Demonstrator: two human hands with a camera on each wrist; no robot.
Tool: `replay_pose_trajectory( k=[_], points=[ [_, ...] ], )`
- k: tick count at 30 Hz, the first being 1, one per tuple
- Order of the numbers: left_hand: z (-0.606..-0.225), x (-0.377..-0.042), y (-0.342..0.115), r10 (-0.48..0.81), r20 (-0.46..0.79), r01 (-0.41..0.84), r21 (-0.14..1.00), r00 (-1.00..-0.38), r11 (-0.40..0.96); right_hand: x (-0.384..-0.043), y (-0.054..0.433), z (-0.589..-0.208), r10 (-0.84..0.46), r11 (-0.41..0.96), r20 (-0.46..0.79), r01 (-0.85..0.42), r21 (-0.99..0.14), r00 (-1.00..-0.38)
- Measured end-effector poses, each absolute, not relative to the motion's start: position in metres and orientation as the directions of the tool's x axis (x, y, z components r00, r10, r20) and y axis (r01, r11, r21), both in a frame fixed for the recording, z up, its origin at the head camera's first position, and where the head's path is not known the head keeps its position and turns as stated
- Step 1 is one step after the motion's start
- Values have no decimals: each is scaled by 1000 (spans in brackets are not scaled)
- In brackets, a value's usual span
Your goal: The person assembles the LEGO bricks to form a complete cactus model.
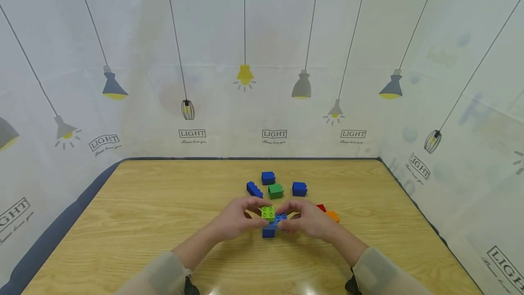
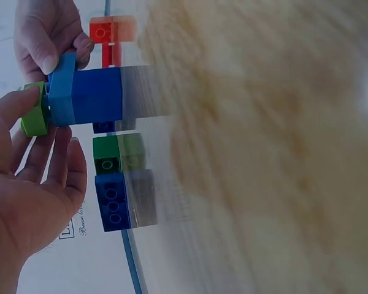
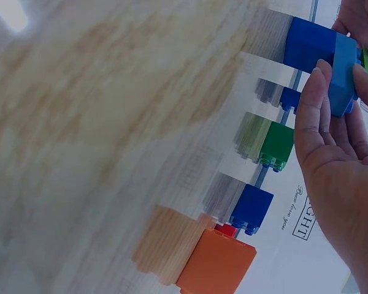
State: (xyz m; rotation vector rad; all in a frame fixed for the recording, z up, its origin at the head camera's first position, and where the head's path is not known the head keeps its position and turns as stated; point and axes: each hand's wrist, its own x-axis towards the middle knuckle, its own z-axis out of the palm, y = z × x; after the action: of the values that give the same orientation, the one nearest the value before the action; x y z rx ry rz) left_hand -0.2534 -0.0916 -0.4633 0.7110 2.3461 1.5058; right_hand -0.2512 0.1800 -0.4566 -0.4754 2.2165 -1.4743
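Observation:
A dark blue toy brick [image 1: 268,233] stands on the table with a longer light blue brick [image 2: 62,92] on top, which juts out to the right. My left hand [image 1: 235,218] pinches a lime green brick [image 1: 268,213] between thumb and fingers, over the left end of the light blue one. In the left wrist view a narrow gap with studs shows between these two, so I cannot tell whether they are pressed fully together. My right hand [image 1: 308,220] holds the light blue brick by its right end, thumb near and fingers behind.
Behind the hands lie a green brick [image 1: 275,191] and several blue bricks, one to the left [image 1: 254,189], one at the back [image 1: 268,178] and one to the right [image 1: 299,189]. A red brick [image 1: 321,207] and an orange brick [image 3: 218,263] sit beyond my right hand.

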Motion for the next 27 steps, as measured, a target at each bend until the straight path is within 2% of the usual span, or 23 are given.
replay_pose_trajectory(
  k=[13,27],
  points=[
    [-467,-251,-91,549,42,263,906,-835,332,-253,179,-459,-502,354,-171,-21,-935,-848],
    [-466,-251,-88,529,43,289,874,-848,392,-251,180,-460,-490,369,-162,-35,-929,-857]
  ],
)
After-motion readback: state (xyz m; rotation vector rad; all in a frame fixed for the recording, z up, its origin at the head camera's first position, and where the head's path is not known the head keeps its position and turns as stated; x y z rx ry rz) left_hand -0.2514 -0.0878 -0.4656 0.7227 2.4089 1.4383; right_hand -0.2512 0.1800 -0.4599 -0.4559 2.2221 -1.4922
